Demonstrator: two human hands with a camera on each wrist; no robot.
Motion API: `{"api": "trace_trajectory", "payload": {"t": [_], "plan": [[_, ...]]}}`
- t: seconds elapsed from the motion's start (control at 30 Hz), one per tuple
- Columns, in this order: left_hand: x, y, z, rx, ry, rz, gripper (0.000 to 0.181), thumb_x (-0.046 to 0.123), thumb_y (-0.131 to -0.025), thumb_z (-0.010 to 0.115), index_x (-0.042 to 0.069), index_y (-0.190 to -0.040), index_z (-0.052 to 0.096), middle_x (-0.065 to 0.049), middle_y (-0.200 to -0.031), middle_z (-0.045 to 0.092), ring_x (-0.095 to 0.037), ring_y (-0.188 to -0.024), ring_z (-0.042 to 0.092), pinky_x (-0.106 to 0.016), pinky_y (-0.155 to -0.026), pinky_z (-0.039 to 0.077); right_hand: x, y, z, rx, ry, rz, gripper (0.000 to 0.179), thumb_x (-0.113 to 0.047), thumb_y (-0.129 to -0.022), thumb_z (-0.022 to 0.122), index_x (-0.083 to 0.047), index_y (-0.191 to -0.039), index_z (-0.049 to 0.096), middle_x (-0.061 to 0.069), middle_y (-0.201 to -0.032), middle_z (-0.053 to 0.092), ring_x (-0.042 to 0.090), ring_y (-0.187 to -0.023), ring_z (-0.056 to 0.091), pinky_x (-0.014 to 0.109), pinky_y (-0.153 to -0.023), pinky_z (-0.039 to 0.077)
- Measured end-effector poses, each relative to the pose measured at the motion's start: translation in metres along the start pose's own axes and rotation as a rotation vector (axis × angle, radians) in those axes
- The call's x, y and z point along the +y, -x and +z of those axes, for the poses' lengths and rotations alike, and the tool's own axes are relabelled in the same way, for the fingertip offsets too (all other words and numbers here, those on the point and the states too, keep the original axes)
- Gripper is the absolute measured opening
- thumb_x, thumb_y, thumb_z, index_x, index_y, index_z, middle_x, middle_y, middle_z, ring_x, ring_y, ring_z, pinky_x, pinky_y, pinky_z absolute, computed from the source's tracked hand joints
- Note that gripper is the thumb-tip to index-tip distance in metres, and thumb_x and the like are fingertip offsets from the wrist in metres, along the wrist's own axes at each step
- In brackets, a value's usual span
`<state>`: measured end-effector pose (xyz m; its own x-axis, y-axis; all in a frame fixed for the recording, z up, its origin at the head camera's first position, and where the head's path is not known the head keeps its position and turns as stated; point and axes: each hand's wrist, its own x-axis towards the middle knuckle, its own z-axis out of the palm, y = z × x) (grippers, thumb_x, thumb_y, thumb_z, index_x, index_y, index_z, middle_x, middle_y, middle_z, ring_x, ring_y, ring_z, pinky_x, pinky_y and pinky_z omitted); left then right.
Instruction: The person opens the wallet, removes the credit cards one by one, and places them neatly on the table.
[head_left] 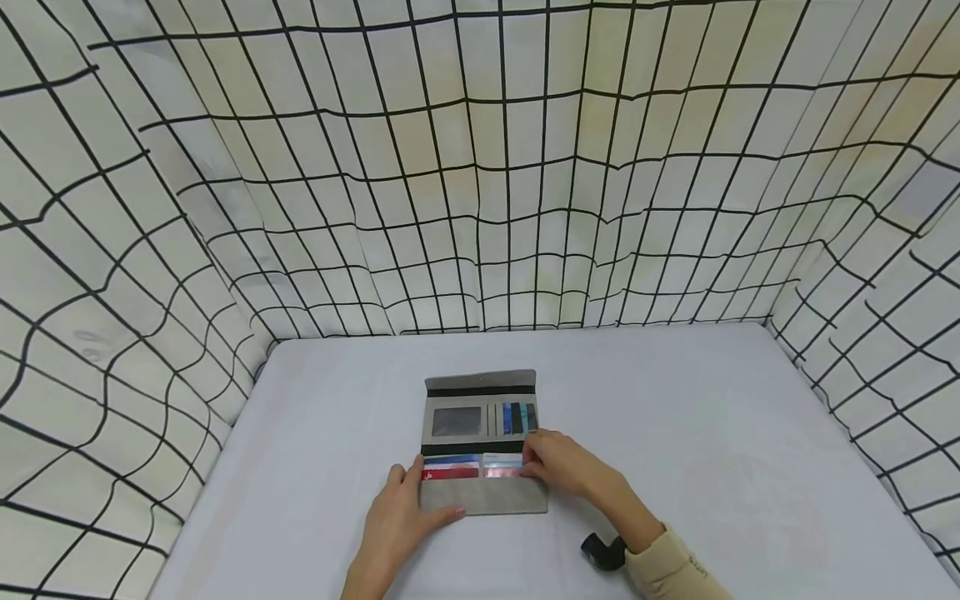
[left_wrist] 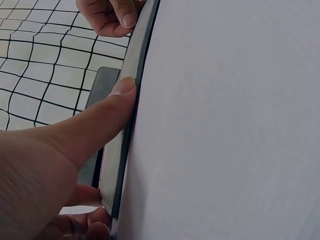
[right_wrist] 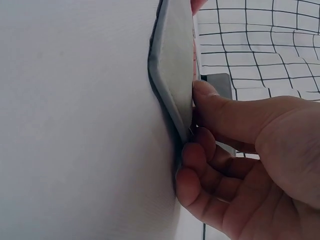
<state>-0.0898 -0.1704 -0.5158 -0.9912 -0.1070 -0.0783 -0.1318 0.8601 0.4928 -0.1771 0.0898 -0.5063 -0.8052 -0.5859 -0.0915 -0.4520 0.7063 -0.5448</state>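
A grey wallet (head_left: 483, 497) lies unfolded on the white table, with a clear window and card slots in its upper panel. Its lower pocket holds a red, white and blue card (head_left: 450, 468) on the left and a pale and pink card (head_left: 501, 467) on the right. My left hand (head_left: 396, 515) grips the wallet's left side, thumb on the front panel and fingers at the edge. At the right end, my right hand (head_left: 564, 465) pinches the pale card with thumb and forefinger; the exact contact is partly hidden. The wallet's near edge bends in the right wrist view.
Several blue and dark cards (head_left: 519, 418) sit in the upper slots. A black curved object (head_left: 603, 552) is beside my right wrist. White sheeting with a black grid (head_left: 495, 192) encloses the table (head_left: 697, 433) at the back and sides.
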Motion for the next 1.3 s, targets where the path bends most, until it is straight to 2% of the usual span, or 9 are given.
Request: {"api": "trace_trajectory", "payload": {"t": [0.3,0.63,0.93,1.3], "plan": [[0.0025,-0.0013,0.0016,-0.003,-0.022,-0.022,0.11,0.059,-0.064,0.088,-0.001,-0.146,0.047,-0.012,-0.102,0.055,-0.019,-0.082,0.051,-0.031,-0.068,0.049,0.0025,0.0015,0.0018,0.006,-0.04,0.009,0.013,-0.022,-0.092,0.073,-0.013,-0.088,0.063,-0.007,-0.08,0.055,0.009,-0.076,0.049,0.024,-0.068,0.043],[0.0029,-0.0003,0.0018,0.012,-0.028,0.019,0.11,0.057,-0.064,0.089,-0.002,-0.146,0.046,-0.011,-0.099,0.053,-0.017,-0.078,0.048,-0.028,-0.06,0.041,0.0038,0.0014,0.0046,0.025,-0.01,0.002,0.01,-0.018,-0.095,0.069,-0.011,-0.09,0.064,-0.007,-0.083,0.056,0.008,-0.076,0.049,0.023,-0.069,0.045],[0.0039,-0.0011,0.0011,0.012,-0.049,0.021,0.108,0.056,-0.064,0.089,-0.003,-0.144,0.047,-0.012,-0.104,0.056,-0.018,-0.081,0.052,-0.033,-0.064,0.052,0.0028,0.0016,0.0048,0.045,-0.004,-0.015,0.009,-0.016,-0.095,0.069,-0.011,-0.089,0.064,-0.005,-0.084,0.057,0.007,-0.076,0.049,0.024,-0.069,0.046],[0.0037,-0.0013,0.0023,0.007,-0.069,0.002,0.108,0.056,-0.063,0.089,-0.002,-0.144,0.047,-0.01,-0.098,0.053,-0.018,-0.079,0.05,-0.03,-0.058,0.048,0.0022,0.0004,0.0045,0.034,-0.011,0.011,0.011,-0.016,-0.095,0.068,-0.011,-0.088,0.062,-0.006,-0.084,0.055,0.008,-0.076,0.049,0.023,-0.069,0.045]]}}
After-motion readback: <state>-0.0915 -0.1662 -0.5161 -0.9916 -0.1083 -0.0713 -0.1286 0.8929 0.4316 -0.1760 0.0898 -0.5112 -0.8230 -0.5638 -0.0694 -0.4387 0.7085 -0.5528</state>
